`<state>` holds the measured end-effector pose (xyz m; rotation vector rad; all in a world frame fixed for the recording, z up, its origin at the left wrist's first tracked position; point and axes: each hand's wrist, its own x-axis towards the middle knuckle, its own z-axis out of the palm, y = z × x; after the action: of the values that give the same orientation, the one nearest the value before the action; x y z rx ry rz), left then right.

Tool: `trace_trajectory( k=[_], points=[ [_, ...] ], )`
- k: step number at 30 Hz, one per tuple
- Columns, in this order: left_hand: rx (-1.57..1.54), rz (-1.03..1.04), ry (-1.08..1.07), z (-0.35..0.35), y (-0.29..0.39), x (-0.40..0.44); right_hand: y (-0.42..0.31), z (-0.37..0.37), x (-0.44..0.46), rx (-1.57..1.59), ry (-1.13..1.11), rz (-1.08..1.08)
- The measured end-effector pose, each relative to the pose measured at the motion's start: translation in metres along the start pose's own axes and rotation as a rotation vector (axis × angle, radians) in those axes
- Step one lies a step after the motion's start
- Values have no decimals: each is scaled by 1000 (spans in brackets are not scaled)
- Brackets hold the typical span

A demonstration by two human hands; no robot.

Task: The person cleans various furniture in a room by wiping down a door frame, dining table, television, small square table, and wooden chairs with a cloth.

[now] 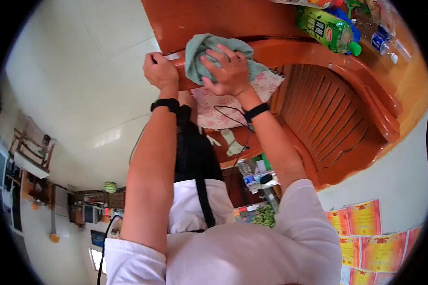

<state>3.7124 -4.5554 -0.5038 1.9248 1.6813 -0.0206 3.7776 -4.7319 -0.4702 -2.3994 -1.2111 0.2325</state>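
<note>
My right hand [226, 71] lies over a bunched grey-green cloth [195, 52], its fingers spread and curled on it. The cloth rests on the curved reddish-brown wooden armrest [276, 49] of a chair. To the left, my left hand [160, 71] is closed at the armrest's front end, with part of its grip hidden. Below the cloth, a pink floral fabric [214, 111] hangs over the seat area. Black bands circle both wrists, and a thin black cable runs by the right one.
A slatted wooden backrest [328, 111] stands to the right. On a surface at the upper right lie a green drink bottle [325, 28] and a clear bottle [385, 45]. Another clear bottle [247, 175] is below the chair. Pale floor tiles [100, 71] extend left.
</note>
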Motion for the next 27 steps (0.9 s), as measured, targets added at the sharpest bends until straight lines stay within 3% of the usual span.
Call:
trace_trajectory(
  k=[3, 9, 12, 15, 17, 19, 21, 23, 27],
  points=[
    [-26, 14, -6, 1, -5, 6, 22, -4, -9, 3, -41, -29],
    [-49, -8, -23, -3, 2, 1, 131, -23, -35, -140, 174, 207],
    [-63, -21, -16, 3, -3, 5, 154, -29, -44, -216, 145, 268],
    [-73, 27, -12, 2, -5, 4, 138, -20, -32, -341, 132, 405],
    [-63, -9, -42, 1, -3, 5, 109, -2, -10, -246, 250, 434],
    [-60, -21, -46, -4, 6, -1, 42, -20, 27, -212, -76, 521],
    [-92, 51, -68, -4, -6, -1, 1, -1, 43, -153, 66, 488],
    [-94, 118, -68, 1, -13, 6, -23, 4, 65, -86, -94, 532],
    [-34, 70, -89, -3, -8, 5, -30, 10, 86, -42, -73, 593]
  ],
)
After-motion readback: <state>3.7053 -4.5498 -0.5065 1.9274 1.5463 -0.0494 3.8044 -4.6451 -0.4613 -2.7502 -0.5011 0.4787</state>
